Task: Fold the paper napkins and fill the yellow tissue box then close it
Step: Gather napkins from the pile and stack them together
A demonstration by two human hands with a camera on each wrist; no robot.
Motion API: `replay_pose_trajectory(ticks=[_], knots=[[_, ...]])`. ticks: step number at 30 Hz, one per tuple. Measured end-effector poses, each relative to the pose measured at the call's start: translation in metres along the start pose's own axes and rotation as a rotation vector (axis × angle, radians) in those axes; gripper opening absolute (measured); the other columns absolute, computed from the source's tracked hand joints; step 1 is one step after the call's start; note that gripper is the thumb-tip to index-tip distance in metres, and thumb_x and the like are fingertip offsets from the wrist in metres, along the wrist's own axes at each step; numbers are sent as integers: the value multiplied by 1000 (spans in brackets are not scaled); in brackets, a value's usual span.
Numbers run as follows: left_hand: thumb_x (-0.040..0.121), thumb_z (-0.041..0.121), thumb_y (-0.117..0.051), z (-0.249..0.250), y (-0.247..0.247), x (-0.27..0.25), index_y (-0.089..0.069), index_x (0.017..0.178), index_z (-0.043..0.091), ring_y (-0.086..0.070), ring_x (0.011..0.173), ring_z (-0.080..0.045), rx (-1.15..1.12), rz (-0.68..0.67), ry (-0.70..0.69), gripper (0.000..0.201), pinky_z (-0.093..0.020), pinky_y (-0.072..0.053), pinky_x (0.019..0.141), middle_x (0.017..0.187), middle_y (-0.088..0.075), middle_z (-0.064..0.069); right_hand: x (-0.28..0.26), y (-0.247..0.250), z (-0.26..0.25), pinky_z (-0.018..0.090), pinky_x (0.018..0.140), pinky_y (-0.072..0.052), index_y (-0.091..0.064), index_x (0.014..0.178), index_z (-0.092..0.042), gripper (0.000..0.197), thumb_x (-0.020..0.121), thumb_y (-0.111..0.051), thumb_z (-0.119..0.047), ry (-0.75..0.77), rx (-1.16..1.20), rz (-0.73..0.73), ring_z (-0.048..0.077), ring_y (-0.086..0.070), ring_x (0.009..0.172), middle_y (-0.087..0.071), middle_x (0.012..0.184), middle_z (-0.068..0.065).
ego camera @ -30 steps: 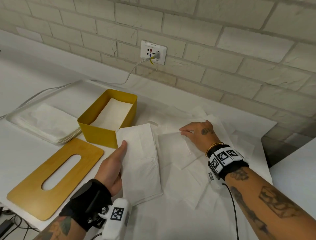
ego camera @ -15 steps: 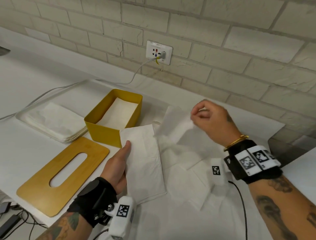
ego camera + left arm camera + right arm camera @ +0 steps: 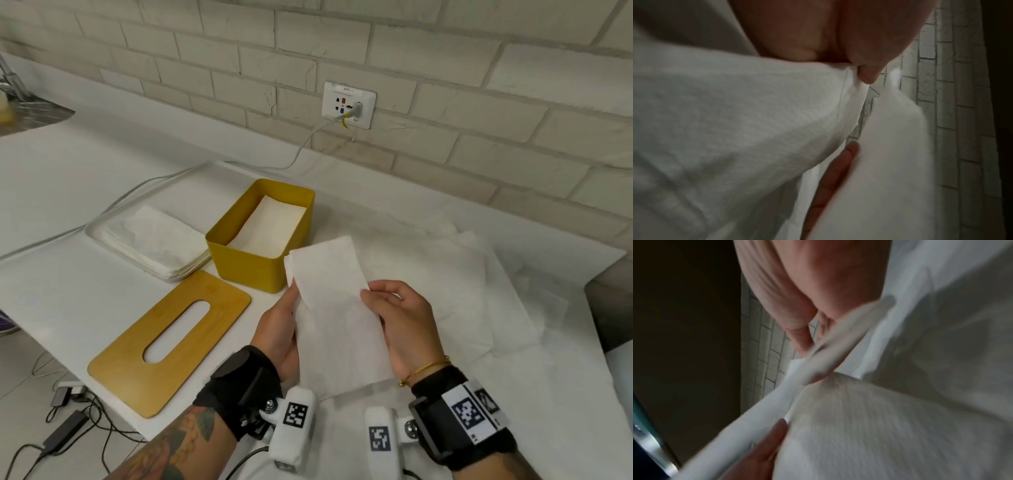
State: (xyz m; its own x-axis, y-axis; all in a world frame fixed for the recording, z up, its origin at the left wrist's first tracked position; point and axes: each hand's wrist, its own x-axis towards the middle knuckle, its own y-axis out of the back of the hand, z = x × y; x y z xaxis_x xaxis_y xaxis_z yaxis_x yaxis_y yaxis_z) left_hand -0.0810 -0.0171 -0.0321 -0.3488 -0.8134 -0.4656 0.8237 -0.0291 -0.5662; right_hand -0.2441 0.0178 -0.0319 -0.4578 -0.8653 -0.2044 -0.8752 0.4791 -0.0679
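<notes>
A folded white napkin stack point(image 3: 337, 308) is held up above the counter between both hands. My left hand point(image 3: 279, 329) grips its left edge, thumb on top and fingers underneath. My right hand point(image 3: 399, 325) grips its right edge with curled fingers. The left wrist view shows the thumb pinching the napkin point(image 3: 735, 129); the right wrist view shows fingers around the napkin's point(image 3: 859, 426) edge. The yellow tissue box point(image 3: 260, 240) stands open just beyond, with white napkins lying flat inside. Its wooden lid point(image 3: 171, 342) with an oval slot lies flat to the left.
A white tray point(image 3: 92, 230) of unfolded napkins sits left of the box. Loose napkins point(image 3: 462, 291) are spread on the counter to the right. A cable runs from the wall socket point(image 3: 347, 104) along the counter. The brick wall is close behind.
My right hand brought a napkin over from the right pile onto the folded one. Both hands then lifted the stack off the counter, towards me.
</notes>
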Motion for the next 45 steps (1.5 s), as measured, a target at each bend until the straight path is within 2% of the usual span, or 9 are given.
replay_pose_trajectory(ticks=[2,6,15,19,24,32,36,41,45], knots=[[100,54,-48,-1,2,1,-67,123,13,-75,98,-27,8,8,3,51,-39,-57,76,113,-76,-14,-1,-2,11,51,102,-53,-73,95,-13,13,84,-78,-7,-8,-4,46,30,-71,102,-78,96,8],[99,59,-43,-2,3,4,-63,127,17,-74,104,-27,10,27,-6,54,-42,-57,82,116,-75,-12,-5,-6,15,51,103,-52,-72,95,-10,13,85,-77,-4,-7,19,74,28,-71,101,-77,95,9],[88,65,-45,-1,4,6,-61,130,21,-72,108,-30,4,-14,-29,63,-46,-57,87,118,-74,-13,-11,-9,19,40,94,-57,-70,95,-10,13,86,-76,-3,36,0,64,22,-72,94,-78,89,5],[93,69,-38,-1,6,7,-61,134,20,-68,116,-31,11,-95,-24,68,-48,-53,97,126,-71,-14,-12,-10,19,25,80,-53,-70,94,-12,12,86,-76,-4,42,-9,78,15,-71,90,-77,87,0],[103,35,-52,-1,6,10,-57,137,10,-72,109,-30,101,-115,-40,43,-43,-58,87,120,-73,-15,-15,-12,18,28,80,-57,-69,97,-11,19,83,-81,-7,2,-12,84,18,-73,90,-78,89,3],[102,34,-54,8,6,12,-58,135,10,-69,112,-37,165,-86,-95,41,-56,-52,100,120,-72,-18,-32,6,22,39,73,-62,-63,104,-11,36,76,-84,-3,-147,-227,-175,21,-75,76,-76,79,4],[102,33,-55,18,8,11,-61,132,10,-71,106,-34,149,-82,-127,38,-46,-59,86,117,-74,-16,-36,32,8,33,61,-57,-59,103,-6,31,80,-80,2,-214,-415,-352,26,-71,63,-74,74,15],[102,32,-53,20,13,6,-60,131,12,-74,100,-30,123,-106,-130,36,-46,-59,85,116,-74,-14,11,57,-44,26,64,-52,-66,96,-15,17,85,-78,-11,79,-782,-229,15,-70,70,-75,83,9],[101,33,-53,16,12,3,-58,133,13,-73,104,-33,131,-99,-114,38,-49,-56,89,118,-73,-15,61,55,-67,23,87,-47,-65,119,-22,24,96,-62,-16,195,-1080,-168,17,-62,111,-66,120,-3]])
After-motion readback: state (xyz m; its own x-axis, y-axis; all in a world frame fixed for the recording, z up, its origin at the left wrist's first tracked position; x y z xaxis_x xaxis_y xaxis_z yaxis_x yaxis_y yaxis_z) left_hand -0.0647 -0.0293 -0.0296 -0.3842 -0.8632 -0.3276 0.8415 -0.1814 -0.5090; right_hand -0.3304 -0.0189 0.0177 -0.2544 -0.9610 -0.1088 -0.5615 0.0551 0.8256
